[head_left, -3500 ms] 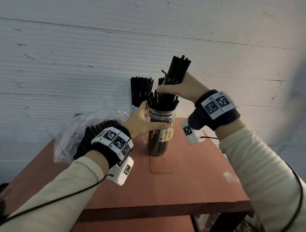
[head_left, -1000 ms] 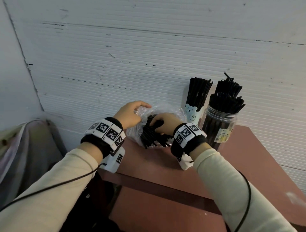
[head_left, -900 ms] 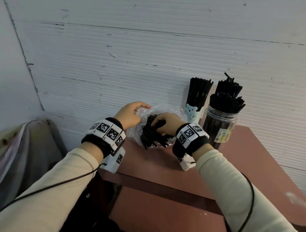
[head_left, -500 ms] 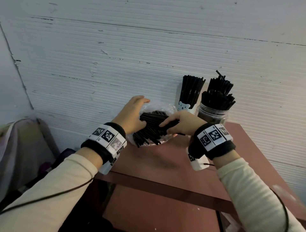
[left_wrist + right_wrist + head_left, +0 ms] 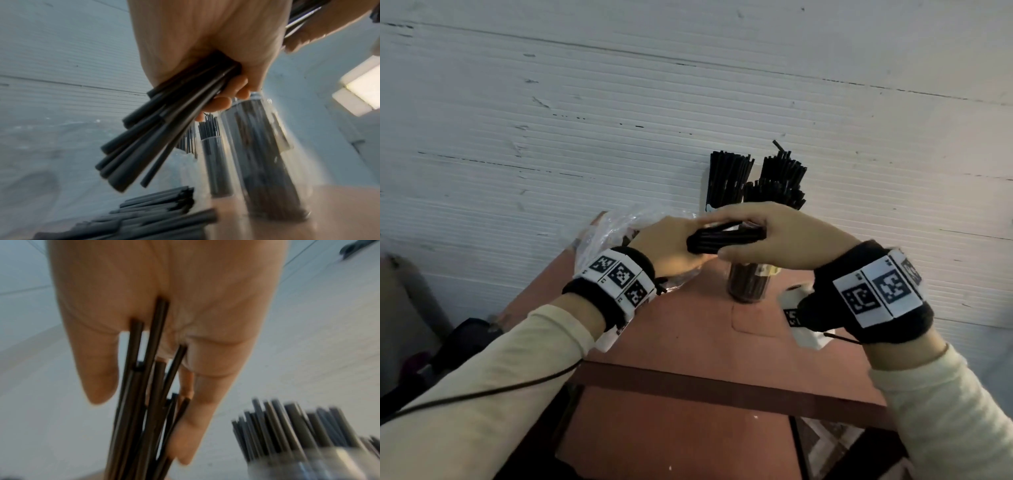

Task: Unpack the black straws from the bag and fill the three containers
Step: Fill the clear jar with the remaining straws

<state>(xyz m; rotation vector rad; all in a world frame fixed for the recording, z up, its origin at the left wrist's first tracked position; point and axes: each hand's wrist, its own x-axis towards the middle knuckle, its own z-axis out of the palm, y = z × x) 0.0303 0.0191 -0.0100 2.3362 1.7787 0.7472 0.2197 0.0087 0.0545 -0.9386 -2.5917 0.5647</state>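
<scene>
1. Reddish-brown bench (image 5: 688,342) fills the near ground, set against a white ribbed wall (image 5: 585,120).
2. Above it both hands share one bundle of black straws (image 5: 726,236), lying roughly level — the right hand (image 5: 774,240) has its grip curled over one end, thumb beneath.
3. At the other end, the left hand (image 5: 671,243) has its grip clamped round the same bundle; the left wrist view shows straw ends fanning out below the fingers (image 5: 218,104).
4. Just behind the hands a clear jar (image 5: 748,284) stands on the bench, packed with straws.
5. Left of it lies the clear plastic bag (image 5: 613,229) — more straws lie loose inside it.
6. Farthest, by the wall, a second container (image 5: 726,178) holds upright straws.
</scene>
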